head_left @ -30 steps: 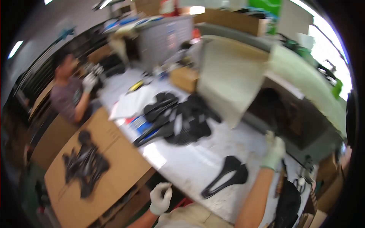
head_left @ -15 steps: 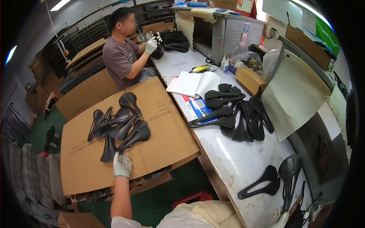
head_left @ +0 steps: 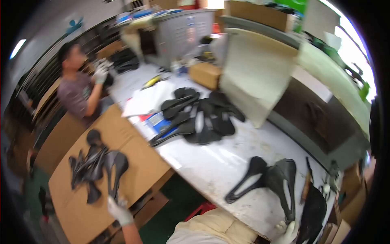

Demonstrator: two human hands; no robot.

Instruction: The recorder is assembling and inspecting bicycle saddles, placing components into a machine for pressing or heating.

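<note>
My left hand [head_left: 120, 211], in a white glove, has its fingers closed on the narrow nose of a black bicycle saddle [head_left: 119, 164]. This saddle lies at the near side of a heap of similar black saddles [head_left: 87, 166] on a cardboard sheet. At the lower right, my gloved right hand [head_left: 287, 232] grips the nose of another black saddle [head_left: 279, 183] with a long central slot. Its wide end points away from me. Just left of it, a saddle with a large cutout [head_left: 250, 179] lies on the white table, their wide ends close together or overlapping. Motion blurs the picture somewhat.
Several black saddles [head_left: 203, 122] are piled mid-table beside an open notebook [head_left: 148, 99] and a cardboard box [head_left: 205, 75]. A co-worker [head_left: 81, 81] in gloves handles something dark at the far left. A grey cabinet with a hanging pale sheet [head_left: 256, 77] borders the table.
My view has swung right, shifting the scene left. The left hand's saddle now stands more apart from its heap. The right hand's saddle has come closer to the cutout saddle.
</note>
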